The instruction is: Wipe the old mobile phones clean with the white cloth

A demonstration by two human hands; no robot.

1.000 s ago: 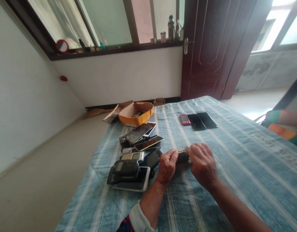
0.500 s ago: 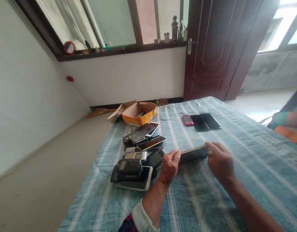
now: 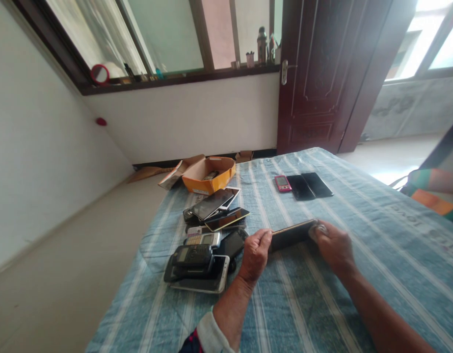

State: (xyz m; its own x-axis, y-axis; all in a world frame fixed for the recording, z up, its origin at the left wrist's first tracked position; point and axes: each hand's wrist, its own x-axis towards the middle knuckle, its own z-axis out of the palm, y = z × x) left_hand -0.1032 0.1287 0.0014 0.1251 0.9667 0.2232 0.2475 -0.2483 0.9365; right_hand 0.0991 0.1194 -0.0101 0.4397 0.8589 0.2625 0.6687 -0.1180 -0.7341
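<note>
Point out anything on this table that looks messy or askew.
The pile of phones at the table's left edge lies jumbled, stacked crosswise at different angles, while the three phones farther back sit in a neat row.

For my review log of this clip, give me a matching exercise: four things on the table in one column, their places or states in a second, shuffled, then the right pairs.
Things:
1. dark smartphone
2. pink phone
3. orange cardboard box
4. pile of phones

Places or states:
A. open, at the far left edge of the striped tablecloth
B. heaped beside the left hand
C. held by its ends between the left hand and the right hand
D. flat in a far row next to two black smartphones

Pairs: 1-C, 2-D, 3-A, 4-B
</note>
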